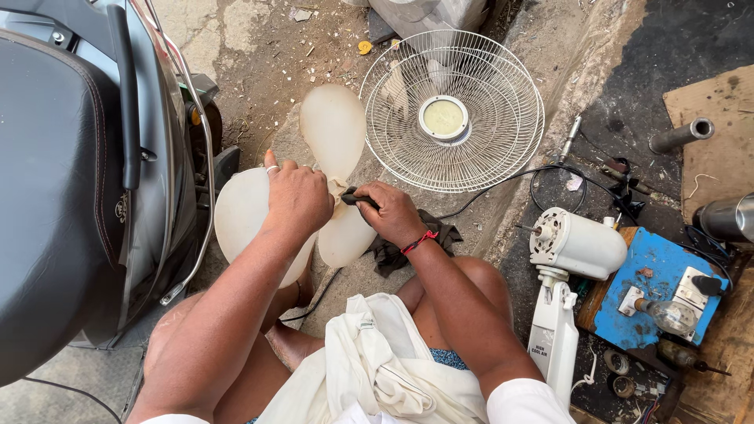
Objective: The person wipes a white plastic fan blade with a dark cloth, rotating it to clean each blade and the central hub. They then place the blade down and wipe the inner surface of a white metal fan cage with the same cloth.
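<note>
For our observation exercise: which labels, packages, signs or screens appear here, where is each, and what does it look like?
Small printed label: on the white fan stand's upright column, lower right; dark lettering on white.
Small emblem: on the grey scooter body, left; tiny, round.
No packages, signs or screens visible.
</note>
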The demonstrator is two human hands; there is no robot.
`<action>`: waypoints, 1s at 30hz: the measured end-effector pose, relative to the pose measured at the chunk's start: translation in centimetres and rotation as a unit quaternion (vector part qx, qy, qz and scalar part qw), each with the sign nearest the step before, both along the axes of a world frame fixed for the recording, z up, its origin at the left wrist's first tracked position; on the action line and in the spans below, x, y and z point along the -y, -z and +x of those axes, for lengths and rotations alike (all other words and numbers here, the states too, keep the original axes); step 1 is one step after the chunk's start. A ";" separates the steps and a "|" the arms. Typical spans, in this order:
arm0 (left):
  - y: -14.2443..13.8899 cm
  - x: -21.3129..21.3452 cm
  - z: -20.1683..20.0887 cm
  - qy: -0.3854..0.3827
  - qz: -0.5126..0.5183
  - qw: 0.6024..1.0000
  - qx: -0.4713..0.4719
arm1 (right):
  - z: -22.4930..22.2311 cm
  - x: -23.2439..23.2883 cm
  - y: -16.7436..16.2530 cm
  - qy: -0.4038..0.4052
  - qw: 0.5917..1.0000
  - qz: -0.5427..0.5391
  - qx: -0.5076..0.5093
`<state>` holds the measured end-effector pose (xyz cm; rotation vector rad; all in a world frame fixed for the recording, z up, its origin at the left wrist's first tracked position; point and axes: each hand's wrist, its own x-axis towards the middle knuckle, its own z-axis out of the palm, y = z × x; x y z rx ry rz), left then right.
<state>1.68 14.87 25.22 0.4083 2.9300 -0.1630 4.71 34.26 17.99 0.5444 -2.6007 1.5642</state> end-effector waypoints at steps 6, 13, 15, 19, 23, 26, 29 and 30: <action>-0.3 -0.9 0.5 0.022 0.010 0.999 -0.025 | 0.3 0.8 -0.3 0.042 0.998 0.051 -0.021; -0.3 -1.9 1.6 0.045 0.029 0.995 -0.078 | 0.9 1.2 0.6 0.088 0.996 0.023 -0.003; -0.1 -2.2 2.0 0.056 0.029 0.994 -0.094 | 0.9 1.4 1.1 0.118 0.992 0.008 0.044; 0.1 -2.5 2.9 0.065 0.024 0.992 -0.104 | 1.0 1.5 2.1 0.154 0.985 -0.008 0.076; 0.2 -2.9 3.5 0.083 -0.008 0.990 -0.116 | 0.7 1.5 3.2 0.167 0.977 -0.019 0.133; 0.4 -3.2 3.8 0.083 -0.015 0.990 -0.113 | 0.2 1.1 3.9 0.142 0.970 -0.072 0.183; 0.5 -3.3 4.2 0.082 -0.010 0.987 -0.134 | 0.2 0.9 4.1 0.130 0.965 -0.087 0.211; 0.4 -3.4 4.2 0.083 -0.021 0.988 -0.131 | 0.2 0.8 4.0 0.134 0.965 -0.087 0.207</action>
